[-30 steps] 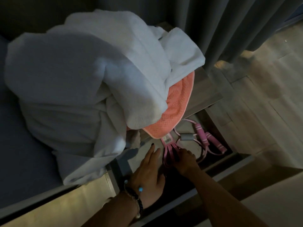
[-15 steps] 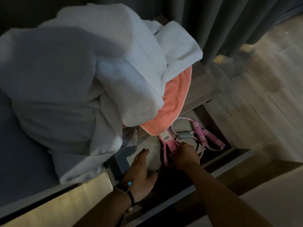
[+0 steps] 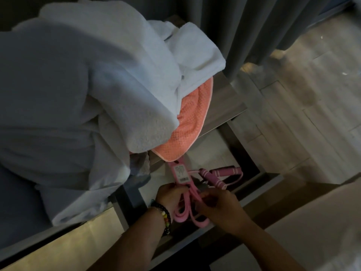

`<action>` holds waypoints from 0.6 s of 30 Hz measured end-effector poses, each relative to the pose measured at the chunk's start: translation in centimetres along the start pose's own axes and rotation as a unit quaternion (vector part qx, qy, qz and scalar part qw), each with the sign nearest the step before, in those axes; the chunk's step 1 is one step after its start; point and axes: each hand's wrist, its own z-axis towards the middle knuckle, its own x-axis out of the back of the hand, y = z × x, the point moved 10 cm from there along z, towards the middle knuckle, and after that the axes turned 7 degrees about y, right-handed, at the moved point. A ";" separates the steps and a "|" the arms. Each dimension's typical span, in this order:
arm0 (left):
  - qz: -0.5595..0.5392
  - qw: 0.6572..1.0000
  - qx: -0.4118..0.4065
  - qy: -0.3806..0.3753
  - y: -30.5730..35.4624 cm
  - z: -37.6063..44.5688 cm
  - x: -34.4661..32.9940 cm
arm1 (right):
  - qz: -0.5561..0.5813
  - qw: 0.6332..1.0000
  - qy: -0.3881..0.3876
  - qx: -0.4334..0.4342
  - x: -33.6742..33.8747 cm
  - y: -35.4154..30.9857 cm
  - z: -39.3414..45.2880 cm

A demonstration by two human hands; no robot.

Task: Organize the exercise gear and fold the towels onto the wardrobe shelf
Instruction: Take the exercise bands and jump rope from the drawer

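We see a pink resistance band (image 3: 190,194) bunched in loops over the open lower compartment of a dim wooden unit, a white barcode tag (image 3: 180,173) on its upper end. The left hand (image 3: 170,196), a beaded bracelet (image 3: 163,216) at its wrist, grasps the band from the left, and the right hand (image 3: 218,204) pinches its strands from the right. Just behind, a pink-handled jump rope (image 3: 218,175) lies on the pale floor of the compartment. Above it, a coral towel (image 3: 187,126) hangs over the edge of the wooden top (image 3: 224,102), beneath a big heap of white towels (image 3: 93,90). Grey curtains (image 3: 263,26) hang behind, and pale plank flooring (image 3: 312,94) spreads to the right.
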 end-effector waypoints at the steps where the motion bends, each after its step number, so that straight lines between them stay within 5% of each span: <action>1: 0.006 1.000 0.007 0.007 -0.2 0.1 0.3 | 0.001 1.000 0.022 -0.009 0.7 0.3 0.3; 5: 0.011 1.000 0.024 -0.001 -1.1 0.1 1.3 | -0.083 0.972 0.221 -0.018 6.5 1.5 3.7; 8: 0.015 1.000 0.023 -0.005 -1.5 0.0 2.4 | -0.237 0.958 0.141 -0.085 5.7 4.7 7.9; 12: 0.052 0.998 0.022 -0.024 -1.9 -0.5 3.7 | -0.472 0.874 -0.033 -0.113 2.1 8.7 9.6; 18: 0.125 0.992 -0.007 -0.009 -1.8 -1.1 5.8 | -0.534 0.844 0.006 -0.054 1.2 6.8 8.5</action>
